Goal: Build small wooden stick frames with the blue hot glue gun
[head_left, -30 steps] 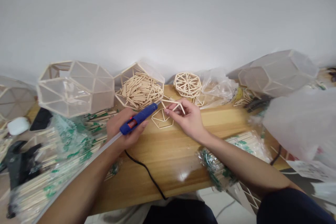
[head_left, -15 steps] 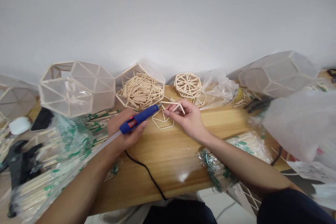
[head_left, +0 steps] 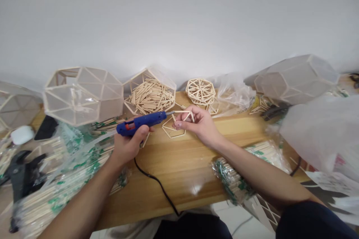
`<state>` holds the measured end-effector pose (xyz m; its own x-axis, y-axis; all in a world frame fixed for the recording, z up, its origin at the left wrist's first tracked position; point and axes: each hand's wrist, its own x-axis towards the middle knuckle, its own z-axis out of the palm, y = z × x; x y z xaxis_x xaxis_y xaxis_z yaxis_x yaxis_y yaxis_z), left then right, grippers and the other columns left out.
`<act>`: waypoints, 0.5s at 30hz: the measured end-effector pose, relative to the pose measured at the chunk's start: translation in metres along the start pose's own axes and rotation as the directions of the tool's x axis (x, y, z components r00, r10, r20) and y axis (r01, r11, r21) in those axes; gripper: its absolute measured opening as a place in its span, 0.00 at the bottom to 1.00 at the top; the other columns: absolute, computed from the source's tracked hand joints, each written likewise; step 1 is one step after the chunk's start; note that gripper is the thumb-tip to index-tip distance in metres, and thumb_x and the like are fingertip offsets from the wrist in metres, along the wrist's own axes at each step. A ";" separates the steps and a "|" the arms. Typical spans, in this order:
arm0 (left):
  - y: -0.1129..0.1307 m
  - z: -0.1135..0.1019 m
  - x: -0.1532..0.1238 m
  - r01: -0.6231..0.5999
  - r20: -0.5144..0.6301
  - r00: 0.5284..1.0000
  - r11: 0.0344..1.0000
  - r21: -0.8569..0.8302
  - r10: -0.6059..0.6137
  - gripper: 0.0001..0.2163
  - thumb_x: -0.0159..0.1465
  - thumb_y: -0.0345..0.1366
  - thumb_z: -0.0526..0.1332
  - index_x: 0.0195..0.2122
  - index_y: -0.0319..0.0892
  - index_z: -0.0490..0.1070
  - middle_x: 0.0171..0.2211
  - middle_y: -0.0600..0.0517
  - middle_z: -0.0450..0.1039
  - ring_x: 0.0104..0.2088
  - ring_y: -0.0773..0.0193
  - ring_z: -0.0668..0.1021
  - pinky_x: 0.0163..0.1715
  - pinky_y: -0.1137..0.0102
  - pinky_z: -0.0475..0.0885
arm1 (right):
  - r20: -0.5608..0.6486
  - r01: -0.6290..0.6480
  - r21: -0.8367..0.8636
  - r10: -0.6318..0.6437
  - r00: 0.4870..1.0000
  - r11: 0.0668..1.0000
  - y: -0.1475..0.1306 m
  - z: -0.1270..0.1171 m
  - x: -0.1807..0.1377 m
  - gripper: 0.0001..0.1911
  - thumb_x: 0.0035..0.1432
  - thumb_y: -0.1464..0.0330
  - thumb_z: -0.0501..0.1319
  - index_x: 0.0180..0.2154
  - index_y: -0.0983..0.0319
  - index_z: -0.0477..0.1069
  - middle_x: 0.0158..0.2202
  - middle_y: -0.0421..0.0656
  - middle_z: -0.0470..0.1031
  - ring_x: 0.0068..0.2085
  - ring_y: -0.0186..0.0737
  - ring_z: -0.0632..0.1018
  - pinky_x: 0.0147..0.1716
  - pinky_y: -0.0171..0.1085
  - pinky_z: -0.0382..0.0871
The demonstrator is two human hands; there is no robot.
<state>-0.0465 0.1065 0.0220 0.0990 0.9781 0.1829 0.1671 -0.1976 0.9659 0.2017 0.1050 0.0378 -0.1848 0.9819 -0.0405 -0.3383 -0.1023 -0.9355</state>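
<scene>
My left hand [head_left: 130,142] is wrapped round a blue glue gun [head_left: 143,122], its metal nozzle pointing right and a long clear glue stick trailing from its back. The nozzle tip is at the left corner of a small frame of wooden sticks [head_left: 183,112]. My right hand [head_left: 200,123] pinches that frame between thumb and fingers, just above the table. Below it, a flat polygon of sticks [head_left: 175,136] lies on the wood, partly hidden by the fingers. Whether nozzle and stick touch, I cannot tell.
Behind my hands stand a stick-filled polyhedral container [head_left: 153,97], a small stick ball [head_left: 201,91] and a large covered polyhedron [head_left: 84,97]. Bagged sticks [head_left: 70,179] lie left, another bag [head_left: 238,179] under my right forearm. Black pliers [head_left: 21,179] are far left; a black cord [head_left: 157,181] crosses the front.
The glue gun has turned flatter, its rear swinging up and left, and its nozzle now meets the held frame's corner. My right hand has tilted the frame slightly.
</scene>
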 end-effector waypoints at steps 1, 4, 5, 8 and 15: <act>0.003 0.002 0.000 0.023 -0.004 1.000 0.999 -0.025 -0.023 0.20 0.65 0.58 0.67 0.31 0.45 0.82 0.22 0.51 0.76 0.20 0.63 0.71 0.21 0.68 0.66 | 0.005 -0.002 -0.001 0.002 1.000 1.000 0.000 0.000 0.000 0.20 0.47 0.64 0.83 0.31 0.59 0.74 0.33 0.38 0.84 0.33 0.36 0.85 0.38 0.36 0.81; 0.011 0.007 0.001 0.070 0.008 0.998 0.994 -0.084 -0.070 0.25 0.64 0.62 0.66 0.26 0.43 0.80 0.17 0.51 0.71 0.18 0.64 0.71 0.19 0.69 0.65 | 0.011 -0.007 -0.008 0.007 1.000 1.000 0.000 0.000 -0.001 0.21 0.46 0.64 0.83 0.30 0.59 0.72 0.34 0.38 0.85 0.33 0.37 0.85 0.40 0.38 0.83; 0.013 0.009 0.002 0.086 0.013 0.996 0.991 -0.102 -0.086 0.26 0.64 0.63 0.66 0.25 0.42 0.79 0.17 0.51 0.71 0.18 0.65 0.71 0.18 0.69 0.64 | 0.011 -0.009 -0.014 0.009 1.000 1.000 0.000 0.000 -0.001 0.21 0.46 0.64 0.83 0.30 0.59 0.72 0.34 0.39 0.85 0.34 0.37 0.86 0.40 0.38 0.83; 0.019 0.012 0.003 0.131 0.011 0.991 0.981 -0.142 -0.131 0.28 0.62 0.64 0.66 0.25 0.41 0.78 0.19 0.50 0.74 0.18 0.66 0.70 0.18 0.70 0.65 | 0.008 -0.012 -0.032 0.012 1.000 0.999 0.000 0.000 -0.002 0.22 0.47 0.63 0.83 0.30 0.59 0.70 0.35 0.40 0.85 0.37 0.39 0.87 0.40 0.38 0.83; 0.019 0.014 0.004 0.126 -0.003 0.992 0.985 -0.122 -0.127 0.28 0.61 0.66 0.67 0.23 0.44 0.77 0.19 0.51 0.74 0.17 0.66 0.70 0.17 0.69 0.64 | 0.017 0.001 -0.029 -0.001 1.000 1.000 -0.003 0.003 -0.003 0.23 0.48 0.63 0.83 0.30 0.60 0.70 0.33 0.39 0.84 0.33 0.37 0.86 0.37 0.37 0.83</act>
<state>-0.0296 0.1056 0.0389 0.0742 0.9955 0.0595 0.0575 -0.0638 0.9963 0.2009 0.1019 0.0419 -0.2005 0.9791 -0.0340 -0.3114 -0.0966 -0.9454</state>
